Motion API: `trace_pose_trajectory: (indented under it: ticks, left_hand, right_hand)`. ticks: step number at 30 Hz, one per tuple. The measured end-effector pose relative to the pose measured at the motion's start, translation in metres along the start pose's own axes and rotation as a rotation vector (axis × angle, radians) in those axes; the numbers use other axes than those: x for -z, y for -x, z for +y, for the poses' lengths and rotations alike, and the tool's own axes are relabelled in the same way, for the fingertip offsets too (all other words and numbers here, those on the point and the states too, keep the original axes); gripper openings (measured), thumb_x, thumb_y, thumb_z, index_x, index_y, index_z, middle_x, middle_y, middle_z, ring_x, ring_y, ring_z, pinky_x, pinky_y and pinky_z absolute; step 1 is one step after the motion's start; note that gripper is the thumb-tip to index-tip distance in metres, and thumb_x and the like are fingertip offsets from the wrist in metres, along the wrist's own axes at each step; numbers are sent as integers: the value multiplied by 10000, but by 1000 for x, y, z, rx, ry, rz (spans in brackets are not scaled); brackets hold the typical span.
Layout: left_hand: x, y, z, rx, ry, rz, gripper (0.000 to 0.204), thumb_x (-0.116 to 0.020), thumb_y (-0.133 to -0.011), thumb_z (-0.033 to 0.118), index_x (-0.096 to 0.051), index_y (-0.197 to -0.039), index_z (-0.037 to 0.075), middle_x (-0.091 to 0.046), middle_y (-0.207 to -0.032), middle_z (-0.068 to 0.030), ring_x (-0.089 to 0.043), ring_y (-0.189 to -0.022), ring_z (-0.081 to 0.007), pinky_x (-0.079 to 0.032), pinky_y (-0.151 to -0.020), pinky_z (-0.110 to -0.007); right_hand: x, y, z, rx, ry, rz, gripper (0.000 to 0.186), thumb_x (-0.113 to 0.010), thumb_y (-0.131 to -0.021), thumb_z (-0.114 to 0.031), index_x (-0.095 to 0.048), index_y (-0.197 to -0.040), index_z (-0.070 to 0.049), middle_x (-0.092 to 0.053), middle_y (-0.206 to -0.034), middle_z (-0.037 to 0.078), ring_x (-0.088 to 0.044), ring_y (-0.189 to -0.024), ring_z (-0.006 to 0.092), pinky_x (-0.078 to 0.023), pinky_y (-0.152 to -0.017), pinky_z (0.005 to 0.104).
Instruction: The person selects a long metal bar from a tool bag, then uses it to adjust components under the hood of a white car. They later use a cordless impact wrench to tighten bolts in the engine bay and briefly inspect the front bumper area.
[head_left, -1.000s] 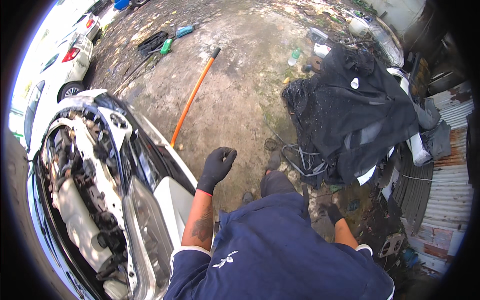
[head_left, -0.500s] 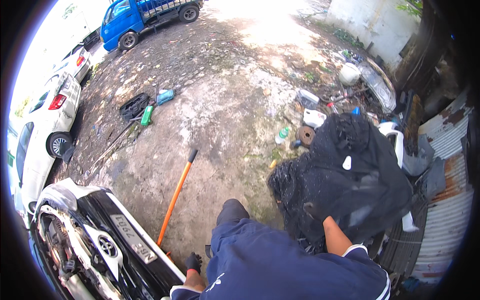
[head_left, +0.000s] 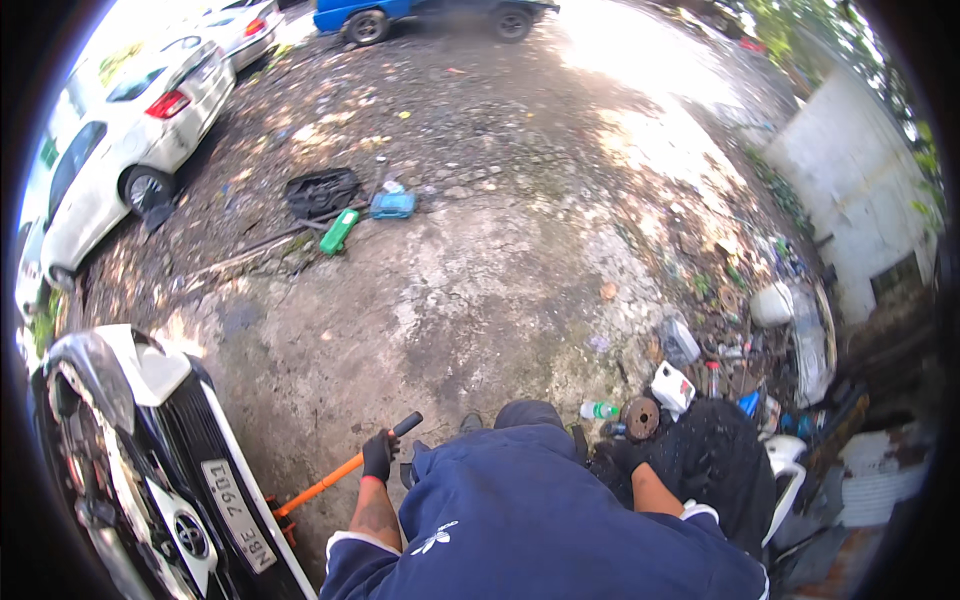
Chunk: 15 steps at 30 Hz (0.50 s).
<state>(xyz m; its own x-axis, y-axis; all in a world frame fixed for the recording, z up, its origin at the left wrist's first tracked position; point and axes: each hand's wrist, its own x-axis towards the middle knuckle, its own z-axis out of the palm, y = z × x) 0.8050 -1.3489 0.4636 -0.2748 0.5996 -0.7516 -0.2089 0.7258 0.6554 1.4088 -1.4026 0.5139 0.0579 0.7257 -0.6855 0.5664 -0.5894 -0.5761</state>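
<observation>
My left hand (head_left: 378,456), in a dark glove, is wrapped round an orange bar (head_left: 322,484) just below its black grip (head_left: 407,424). The bar slants down to an orange metal base (head_left: 283,512) beside the white-and-black car front (head_left: 232,480). On the other side, my right hand (head_left: 625,458), also dark-gloved, is at the left edge of a large black cloth-like sheet (head_left: 715,465). Its fingers blend into the dark material, so their grip is hidden. Near that hand lie a rusty brown disc (head_left: 641,417) and a clear bottle with green (head_left: 599,410).
A white jug (head_left: 673,388) and mixed scrap lie at right, by corrugated metal sheets (head_left: 880,490). A green case (head_left: 340,231), a blue case (head_left: 392,205) and a black tray-like piece (head_left: 322,190) rest farther off. A white car (head_left: 150,130) and a blue truck (head_left: 380,15) stand beyond.
My left hand has come up from low beside the car front and closed round the orange bar. My right hand is nearer the brown disc. The whole view has shifted.
</observation>
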Motion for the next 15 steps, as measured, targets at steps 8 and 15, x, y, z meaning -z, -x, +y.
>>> trace_pose_trajectory:
  ticks: [8, 15]
  left_hand:
    - [-63, -104, 163, -201, 231, 149, 329, -612, -940, 319, -666, -861, 4, -694, -801, -94, -631, -688, -151, -480, -623, -283]
    - [-80, -87, 133, 170, 390, 389, 309, -600, -933, 294, -639, -845, 0, -684, -794, -132, -646, -701, -192, -493, -560, -320]
  right_hand:
    - [126, -184, -46, 0, 373, -117, 318, -528, -944, -304, -671, -1014, -29, -671, -872, 186, -621, -775, 270, -504, -723, 411]
    - [176, -375, -265, -475, -201, -249, 201, -537, -942, -276, -593, -1031, -105, -625, -801, 110, -601, -716, 293, -508, -666, 449]
